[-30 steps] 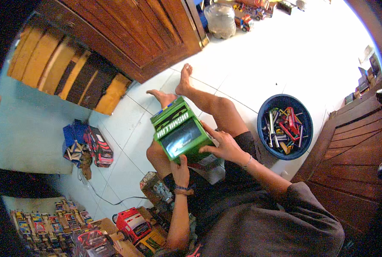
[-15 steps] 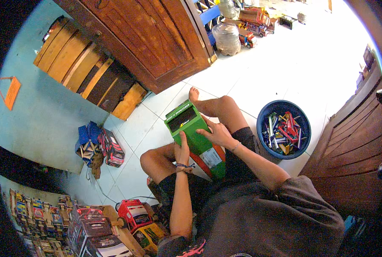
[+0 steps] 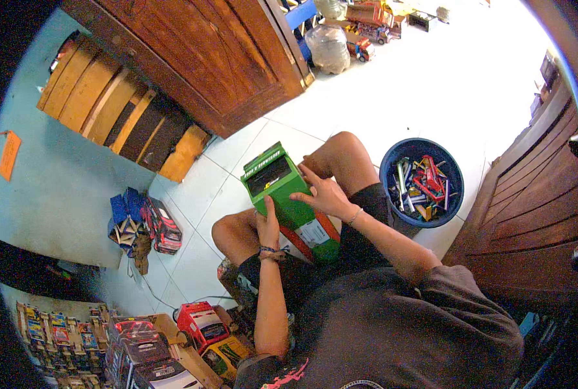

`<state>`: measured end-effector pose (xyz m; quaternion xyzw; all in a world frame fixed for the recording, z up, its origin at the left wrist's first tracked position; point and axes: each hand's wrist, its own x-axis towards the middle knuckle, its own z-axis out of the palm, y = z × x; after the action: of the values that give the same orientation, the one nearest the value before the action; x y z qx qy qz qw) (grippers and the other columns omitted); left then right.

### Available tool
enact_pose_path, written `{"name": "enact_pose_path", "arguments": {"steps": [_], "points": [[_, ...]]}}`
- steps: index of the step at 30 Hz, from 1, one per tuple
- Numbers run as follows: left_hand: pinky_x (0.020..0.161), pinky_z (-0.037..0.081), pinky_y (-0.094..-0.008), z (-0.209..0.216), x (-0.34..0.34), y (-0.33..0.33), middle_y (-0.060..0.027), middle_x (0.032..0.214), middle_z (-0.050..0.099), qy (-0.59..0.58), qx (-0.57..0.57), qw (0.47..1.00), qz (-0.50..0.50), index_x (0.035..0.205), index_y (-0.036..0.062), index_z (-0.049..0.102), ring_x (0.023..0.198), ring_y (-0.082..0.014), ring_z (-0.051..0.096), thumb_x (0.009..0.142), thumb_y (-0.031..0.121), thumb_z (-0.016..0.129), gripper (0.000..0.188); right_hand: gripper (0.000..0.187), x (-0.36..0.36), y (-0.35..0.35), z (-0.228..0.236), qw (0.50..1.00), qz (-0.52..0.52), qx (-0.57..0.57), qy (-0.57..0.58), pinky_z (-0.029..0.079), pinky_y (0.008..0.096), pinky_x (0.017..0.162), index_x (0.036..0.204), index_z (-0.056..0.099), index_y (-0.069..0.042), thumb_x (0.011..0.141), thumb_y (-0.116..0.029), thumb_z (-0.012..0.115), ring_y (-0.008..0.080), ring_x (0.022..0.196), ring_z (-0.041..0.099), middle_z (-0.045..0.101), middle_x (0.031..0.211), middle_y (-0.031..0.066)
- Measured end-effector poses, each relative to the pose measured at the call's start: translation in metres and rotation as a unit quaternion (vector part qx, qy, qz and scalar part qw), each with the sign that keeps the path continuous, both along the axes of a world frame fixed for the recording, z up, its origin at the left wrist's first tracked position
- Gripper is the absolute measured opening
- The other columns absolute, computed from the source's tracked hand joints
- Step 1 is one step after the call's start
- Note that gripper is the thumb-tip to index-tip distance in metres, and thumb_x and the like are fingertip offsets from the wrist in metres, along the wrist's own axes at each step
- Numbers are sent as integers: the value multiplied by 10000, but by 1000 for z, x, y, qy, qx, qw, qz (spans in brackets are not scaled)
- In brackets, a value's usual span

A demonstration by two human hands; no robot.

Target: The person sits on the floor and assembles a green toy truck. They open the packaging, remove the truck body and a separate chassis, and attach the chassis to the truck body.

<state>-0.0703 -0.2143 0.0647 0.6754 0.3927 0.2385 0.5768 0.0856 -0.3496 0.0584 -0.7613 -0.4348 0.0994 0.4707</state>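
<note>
The green box [image 3: 289,211], apparently already built (any part left undone does not show), is between the knees [image 3: 348,152], clamped by the left hand [image 3: 267,225] at eight o'clock and the right hand [image 3: 328,196] at three.

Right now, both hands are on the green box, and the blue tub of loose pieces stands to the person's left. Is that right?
Not quite: the head view shows the blue tub to the person's right. The left hand and right hand are on the green box.
</note>
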Motion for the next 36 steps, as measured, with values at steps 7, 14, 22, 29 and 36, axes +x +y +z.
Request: {"name": "enact_pose_path", "arguments": {"steps": [7, 14, 22, 29, 36], "points": [[1024, 400, -362, -21, 13, 11, -175, 1335, 536, -143, 68, 987, 22, 1378, -42, 447, 1222, -268, 504, 971, 522, 583, 709, 1038, 8, -7, 10, 997, -21, 23, -70, 517, 503, 571, 1580, 170, -155, 818, -662, 660, 409, 610, 653, 642, 649, 201], [936, 462, -346, -7, 18, -7, -110, 1251, 603, -112, 7, 989, 97, 1325, -26, 529, 1101, -222, 566, 1008, 521, 497, 633, 988, 4, -14, 27, 997, 0, -66, -41, 518, 493, 553, 1573, 219, -155, 831, -644, 653, 397, 573, 646, 624, 608, 190], [944, 444, -341, 10, 22, -11, -141, 1236, 578, -138, -29, 985, 95, 1273, -64, 527, 1095, -204, 551, 1006, 482, 532, 607, 990, 5, -13, 25, 999, 6, -45, -13, 497, 472, 558, 1560, 251, -115, 823, -613, 685, 385, 557, 628, 603, 604, 177], [967, 431, -353, 10, 28, -5, -143, 1276, 555, -142, -56, 986, 69, 1336, -51, 467, 1121, -230, 543, 1024, 510, 467, 642, 929, 13, -6, 23, 999, 11, -45, 1, 485, 441, 546, 1535, 324, -97, 844, -620, 660, 350, 534, 617, 546, 544, 149], [1000, 427, -372, 12, 39, 7, -166, 1340, 521, -105, -59, 989, 80, 1393, -58, 423, 1173, -255, 531, 1002, 570, 466, 741, 915, 32, 12, 24, 998, 28, -54, 6, 531, 478, 645, 1500, 368, -52, 847, -628, 649, 418, 658, 672, 654, 733, 258]]}}
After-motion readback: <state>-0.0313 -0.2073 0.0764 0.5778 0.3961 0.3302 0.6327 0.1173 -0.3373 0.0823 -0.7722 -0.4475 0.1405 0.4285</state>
